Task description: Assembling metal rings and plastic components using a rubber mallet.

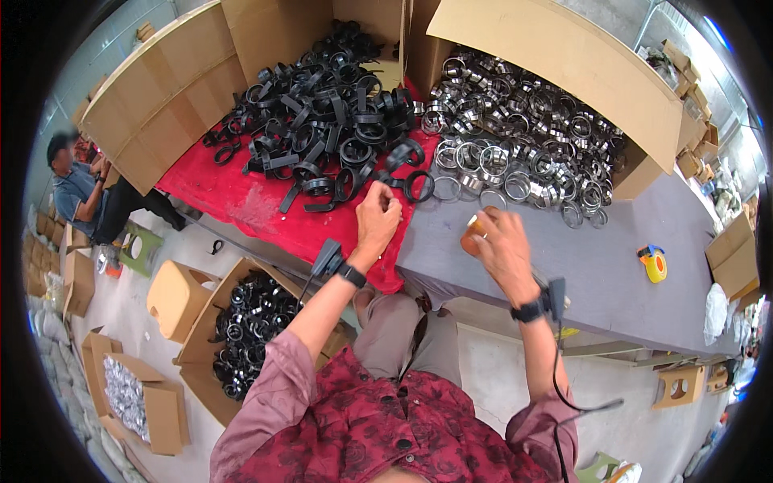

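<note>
My left hand point(378, 219) is over the right edge of the red cloth point(250, 201), its fingers curled together in a pinch. What they hold, if anything, is hidden. Just beyond the fingertips lies a black ring point(419, 187) with a straight tab. A heap of similar black ring parts with tabs point(322, 129) spreads behind it. My right hand point(503, 249) is closed around an orange-brown, rounded piece point(473, 240), held above the grey table point(580, 266). Beyond that hand is a pile of shiny metal rings point(523, 121), several lying loose at its near edge.
Cardboard boxes point(169, 80) on their sides back both heaps. A yellow tape dispenser point(654, 262) sits on the right of the table. Below left stand a carton of black parts point(193, 362) and a tan stool point(181, 298). Another person point(76, 193) sits at far left.
</note>
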A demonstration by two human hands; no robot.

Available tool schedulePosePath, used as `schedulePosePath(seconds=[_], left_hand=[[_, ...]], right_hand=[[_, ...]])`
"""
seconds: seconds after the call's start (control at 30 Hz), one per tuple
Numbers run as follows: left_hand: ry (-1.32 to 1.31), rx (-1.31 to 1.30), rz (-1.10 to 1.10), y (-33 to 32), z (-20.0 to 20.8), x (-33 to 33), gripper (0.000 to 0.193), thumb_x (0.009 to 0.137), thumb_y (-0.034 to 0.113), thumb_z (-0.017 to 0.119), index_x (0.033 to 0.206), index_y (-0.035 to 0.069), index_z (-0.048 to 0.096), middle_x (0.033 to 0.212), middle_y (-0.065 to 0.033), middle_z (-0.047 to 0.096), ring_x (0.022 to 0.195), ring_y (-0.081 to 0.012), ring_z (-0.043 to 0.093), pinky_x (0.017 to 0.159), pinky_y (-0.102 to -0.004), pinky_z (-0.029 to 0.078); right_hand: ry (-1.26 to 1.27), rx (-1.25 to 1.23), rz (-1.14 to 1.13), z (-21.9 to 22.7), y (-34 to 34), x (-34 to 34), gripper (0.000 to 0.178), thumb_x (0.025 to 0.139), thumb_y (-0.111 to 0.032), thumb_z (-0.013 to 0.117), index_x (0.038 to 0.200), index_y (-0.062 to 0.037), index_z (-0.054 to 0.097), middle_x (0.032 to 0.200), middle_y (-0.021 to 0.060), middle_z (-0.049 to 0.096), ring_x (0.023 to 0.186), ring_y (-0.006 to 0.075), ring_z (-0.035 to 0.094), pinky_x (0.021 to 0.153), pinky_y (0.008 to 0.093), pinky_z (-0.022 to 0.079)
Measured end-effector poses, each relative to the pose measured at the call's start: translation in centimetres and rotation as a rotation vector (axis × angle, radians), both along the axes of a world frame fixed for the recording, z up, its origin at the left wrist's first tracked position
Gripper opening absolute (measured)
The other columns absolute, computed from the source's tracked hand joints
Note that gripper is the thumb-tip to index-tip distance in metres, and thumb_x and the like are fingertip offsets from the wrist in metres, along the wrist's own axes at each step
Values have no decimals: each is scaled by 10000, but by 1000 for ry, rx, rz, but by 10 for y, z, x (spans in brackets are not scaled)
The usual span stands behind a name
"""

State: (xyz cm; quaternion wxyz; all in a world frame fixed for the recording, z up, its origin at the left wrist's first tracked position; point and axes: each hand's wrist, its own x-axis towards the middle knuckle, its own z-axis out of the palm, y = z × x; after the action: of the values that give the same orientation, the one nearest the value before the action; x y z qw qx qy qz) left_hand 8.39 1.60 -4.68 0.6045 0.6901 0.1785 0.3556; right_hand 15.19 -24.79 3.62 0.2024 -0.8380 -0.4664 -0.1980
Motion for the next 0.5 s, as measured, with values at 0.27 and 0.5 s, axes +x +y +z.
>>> schedulePosePath(seconds=[0.27, 0.5], left_hand=[[229, -372, -284, -11, 23, -113, 107, 916, 56, 600, 992, 47, 525, 751, -70, 654, 539, -104, 589, 437, -230, 453], [330, -361, -294, -3, 16, -129, 248, 949, 230, 682, 1056, 60, 537, 719, -53, 656, 516, -83, 574, 432, -223, 424]], right_hand=[[-163, -193, 8, -64, 99, 77, 221, 733, -20, 695, 952, -16, 720, 984, 167, 628, 1013, 346, 568, 835, 447, 484], [294, 213, -30, -28, 88, 72, 98, 831, -79, 718, 903, -22, 688, 928, 137, 656, 876, 316, 593, 780, 408, 498]])
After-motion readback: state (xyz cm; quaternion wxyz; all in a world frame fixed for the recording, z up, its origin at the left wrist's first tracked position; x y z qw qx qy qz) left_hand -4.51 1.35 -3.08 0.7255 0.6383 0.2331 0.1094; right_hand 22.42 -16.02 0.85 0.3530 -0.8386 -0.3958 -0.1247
